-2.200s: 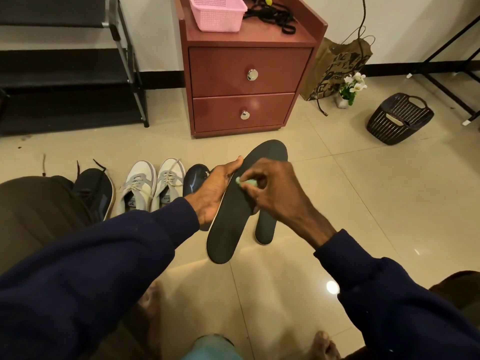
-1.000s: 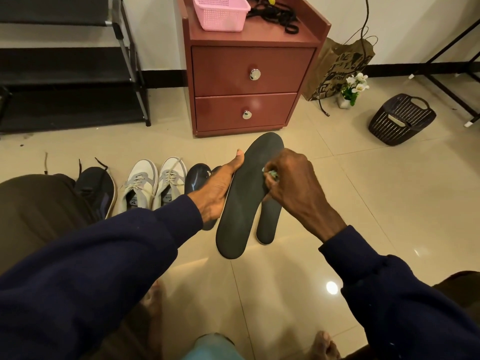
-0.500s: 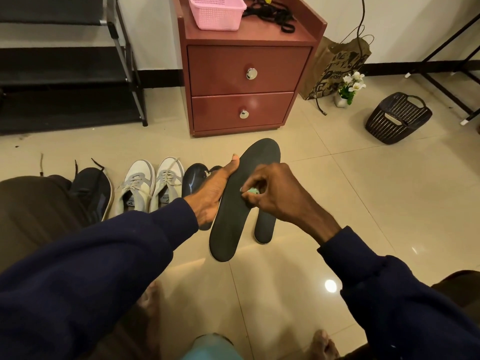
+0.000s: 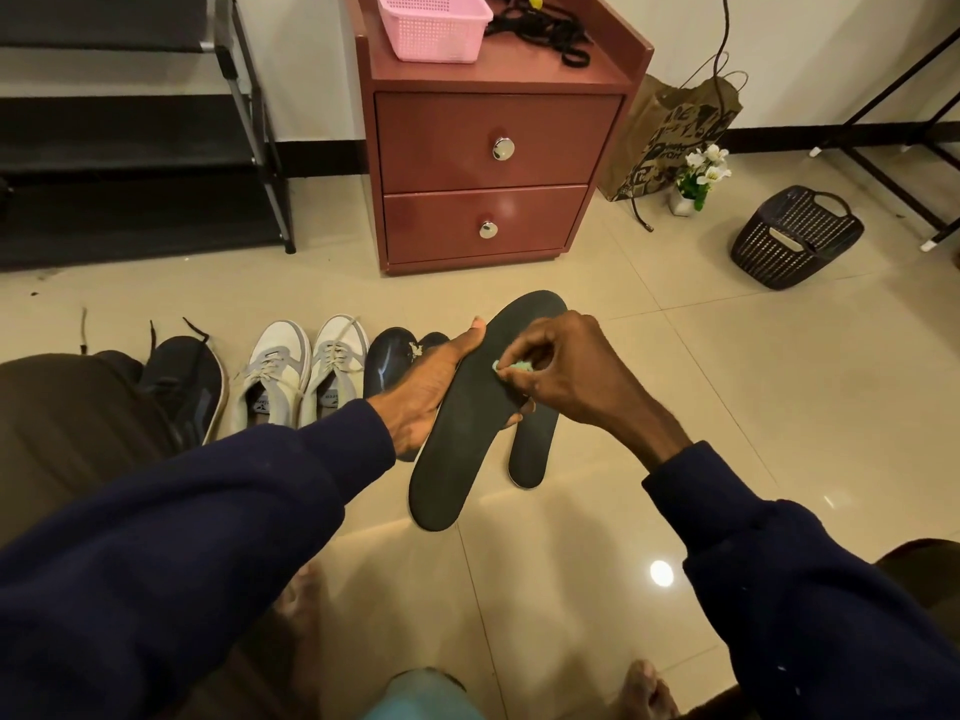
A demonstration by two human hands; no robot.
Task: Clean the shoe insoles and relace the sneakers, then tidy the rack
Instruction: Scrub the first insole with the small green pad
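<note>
Left hand (image 4: 426,392) grips the long black foam insole (image 4: 467,423) by its edge, above the tiled floor. Right hand (image 4: 566,371) pinches a small green wipe (image 4: 511,366) against it. Recommended: firm support beneath, overlapping strokes heel to toe.

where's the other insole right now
In the head view the second insole lies on the floor tiles, just right of the held insole, below the right hand.

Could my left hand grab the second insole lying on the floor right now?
Probably not yet: the left hand is occupied holding the insole being wiped, which also hangs over the second insole.
</note>
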